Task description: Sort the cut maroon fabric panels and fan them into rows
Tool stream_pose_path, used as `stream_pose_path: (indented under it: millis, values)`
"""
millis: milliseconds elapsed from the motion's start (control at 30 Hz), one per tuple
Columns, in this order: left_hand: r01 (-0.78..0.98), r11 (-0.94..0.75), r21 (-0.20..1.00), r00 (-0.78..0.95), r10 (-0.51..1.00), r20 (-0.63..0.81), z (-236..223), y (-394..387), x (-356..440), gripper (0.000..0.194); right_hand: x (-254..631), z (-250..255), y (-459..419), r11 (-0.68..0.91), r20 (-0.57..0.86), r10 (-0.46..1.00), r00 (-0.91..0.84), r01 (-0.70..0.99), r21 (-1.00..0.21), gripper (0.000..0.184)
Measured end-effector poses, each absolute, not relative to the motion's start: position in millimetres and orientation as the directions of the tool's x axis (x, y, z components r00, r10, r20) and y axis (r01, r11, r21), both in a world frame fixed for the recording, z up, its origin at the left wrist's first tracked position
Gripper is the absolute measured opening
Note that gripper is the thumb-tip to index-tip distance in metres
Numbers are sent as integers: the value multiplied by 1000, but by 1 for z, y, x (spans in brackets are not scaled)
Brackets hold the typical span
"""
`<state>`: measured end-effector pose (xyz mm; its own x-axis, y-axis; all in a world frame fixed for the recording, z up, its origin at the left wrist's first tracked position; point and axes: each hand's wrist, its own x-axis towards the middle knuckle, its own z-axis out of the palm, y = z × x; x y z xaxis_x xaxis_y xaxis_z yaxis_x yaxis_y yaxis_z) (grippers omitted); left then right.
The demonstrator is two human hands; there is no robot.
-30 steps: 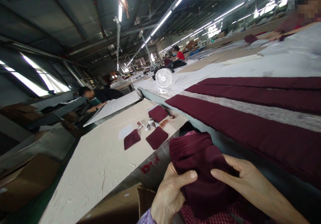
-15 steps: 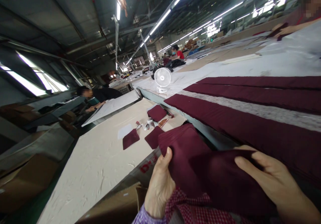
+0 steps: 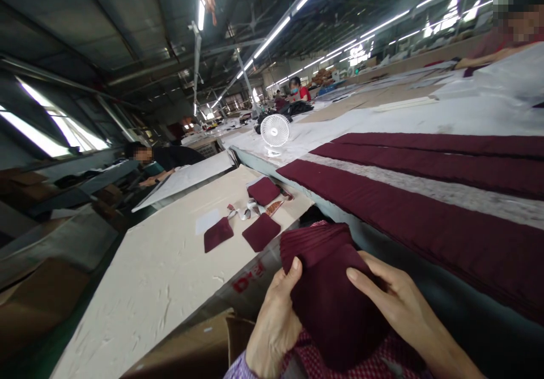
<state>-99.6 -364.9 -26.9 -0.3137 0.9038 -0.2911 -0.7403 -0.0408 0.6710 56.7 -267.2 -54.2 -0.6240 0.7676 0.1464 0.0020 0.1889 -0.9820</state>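
Here, a folded maroon knit cloth [image 3: 331, 305] is held above the lap, clasped by the left hand [image 3: 272, 328] and pressed by the spread right hand [image 3: 395, 305]. Maroon fabric squares [image 3: 261, 231] are laid just beyond on a cream-covered table [image 3: 148, 299], beside long maroon fabric strips [image 3: 425, 220].

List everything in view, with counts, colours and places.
Ribbed burgundy knit fabric bundle: 1, dark red, between both hands.
Burgundy fabric squares: 3, dark red, on the cream table.
Long cream-topped table: 1, cream, left of the hands.
Folded white ribbon: 1, white, among the squares.
Long burgundy fabric strips: 3, dark red, on the right-hand table.
White desk fan: 1, white, on the table beyond.
Brown cardboard box: 1, brown, below the cream table's edge.
Co-workers: at least 3, dark and red tops, around the tables.
Purple checked sleeve: 1, purple, at the left wrist.
Left hand: 1, bare, gripping the bundle.
Right hand: 1, bare, curled over the bundle.
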Motion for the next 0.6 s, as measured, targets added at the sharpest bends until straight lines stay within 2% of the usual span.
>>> stream_pose_path:
  millis: [200,367,467,600]
  values:
    - [-804,-6,594,-145,972,-186,-33,-367,-105,55,55,-51,-268,153,121,850,-512,20,-988,35]
    - [-683,-145,716,-281,957,-74,-43,-374,-100,40,52,-52,-269,75,72,860,-505,-13,-997,38]
    - [-651,-130,748,-292,952,-89,-42,-371,-93,45,50,-53,-268,51,64,861,-505,-39,-998,38]
    - [-662,-137,737,-334,934,-128,-38,-365,-86,40,50,-52,-269,99,100,868,-486,-29,-995,34]
